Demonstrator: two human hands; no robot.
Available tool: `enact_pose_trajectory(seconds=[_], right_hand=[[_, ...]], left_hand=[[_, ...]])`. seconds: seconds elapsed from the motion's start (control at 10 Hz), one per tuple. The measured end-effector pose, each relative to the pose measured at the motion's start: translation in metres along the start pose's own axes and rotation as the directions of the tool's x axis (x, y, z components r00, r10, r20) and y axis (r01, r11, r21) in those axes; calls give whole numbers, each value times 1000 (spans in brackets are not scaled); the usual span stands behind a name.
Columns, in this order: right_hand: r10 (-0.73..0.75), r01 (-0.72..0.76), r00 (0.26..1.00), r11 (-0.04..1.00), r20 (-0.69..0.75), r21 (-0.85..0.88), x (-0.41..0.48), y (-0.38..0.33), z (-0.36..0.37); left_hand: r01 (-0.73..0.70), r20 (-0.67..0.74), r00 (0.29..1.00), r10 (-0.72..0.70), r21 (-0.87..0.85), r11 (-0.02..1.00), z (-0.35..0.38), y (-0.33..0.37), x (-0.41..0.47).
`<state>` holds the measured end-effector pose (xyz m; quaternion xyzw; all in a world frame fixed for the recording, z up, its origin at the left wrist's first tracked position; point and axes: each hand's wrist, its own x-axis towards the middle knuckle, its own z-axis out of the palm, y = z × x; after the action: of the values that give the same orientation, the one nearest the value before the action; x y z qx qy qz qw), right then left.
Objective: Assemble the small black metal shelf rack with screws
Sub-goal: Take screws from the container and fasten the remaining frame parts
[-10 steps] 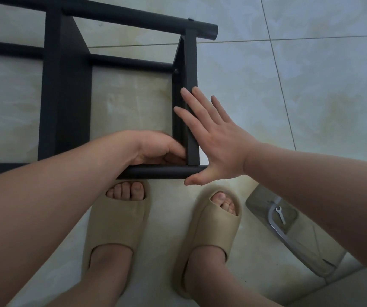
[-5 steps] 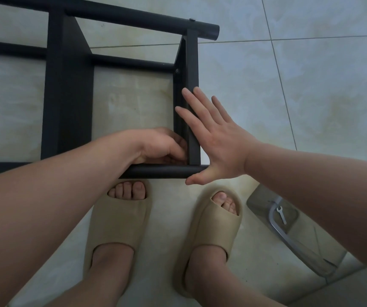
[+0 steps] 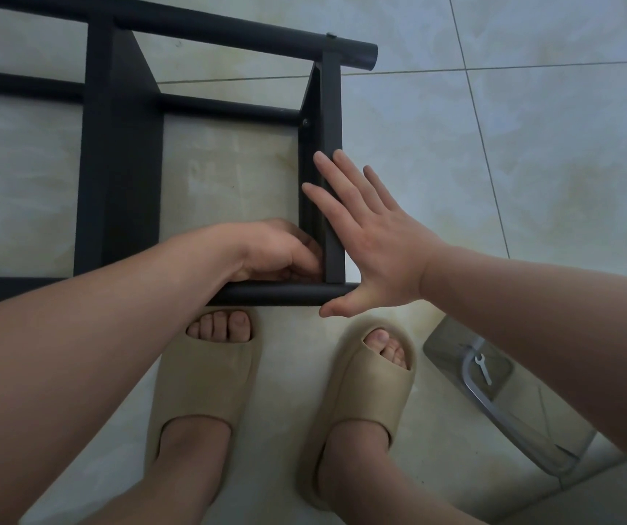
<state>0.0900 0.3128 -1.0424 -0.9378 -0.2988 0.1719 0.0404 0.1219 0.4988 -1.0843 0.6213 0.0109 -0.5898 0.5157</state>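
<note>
The black shelf rack (image 3: 122, 183) lies on the tiled floor (image 3: 531, 164), just ahead of your beige slippers (image 3: 206, 377). Your left hand (image 3: 278, 252) is tucked into the rack's near inner corner. Its fingers are curled against the end panel (image 3: 331, 108), just above the near tube (image 3: 278, 293), and you cannot tell whether they pinch anything. Your right hand (image 3: 376, 252) lies flat on that panel's outer face, fingers straight and spread, gripping nothing. At far right, a clear plastic bag (image 3: 452, 346) on the floor holds a small silver spanner (image 3: 483, 369).
</note>
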Motion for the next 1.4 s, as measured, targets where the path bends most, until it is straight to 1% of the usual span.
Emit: enact_pose_trajectory(seconds=[0.4, 0.5, 0.7, 0.9, 1.0, 1.1, 1.2, 1.4], right_hand=[[2, -2, 1000, 1000, 5, -9, 0, 0, 0], [2, -2, 1000, 1000, 3, -8, 0, 0, 0], [5, -5, 1000, 1000, 7, -9, 0, -1, -1], [8, -7, 1000, 1000, 18, -24, -1, -1, -2], [6, -5, 1000, 1000, 12, -27, -1, -1, -1], [5, -5, 1000, 1000, 12, -29, 0, 0, -2], [4, -4, 1000, 1000, 10, -23, -1, 0, -1], [4, -4, 1000, 1000, 10, -25, 0, 0, -1]], left_hand=[[-35, 13, 999, 37, -101, 994, 1, -1, 1], [-22, 8, 1000, 22, -11, 1000, 1, -2, 0], [-16, 5, 1000, 16, 52, 999, 0, 0, 1], [-20, 46, 999, 23, -67, 998, 1, 1, 1], [13, 89, 996, -4, -101, 995, -1, 0, 2], [27, 63, 998, -24, -36, 999, -1, -2, 3], [-6, 57, 998, 8, -33, 999, 0, -3, 4], [-25, 60, 998, 27, -43, 999, -2, -5, 5]])
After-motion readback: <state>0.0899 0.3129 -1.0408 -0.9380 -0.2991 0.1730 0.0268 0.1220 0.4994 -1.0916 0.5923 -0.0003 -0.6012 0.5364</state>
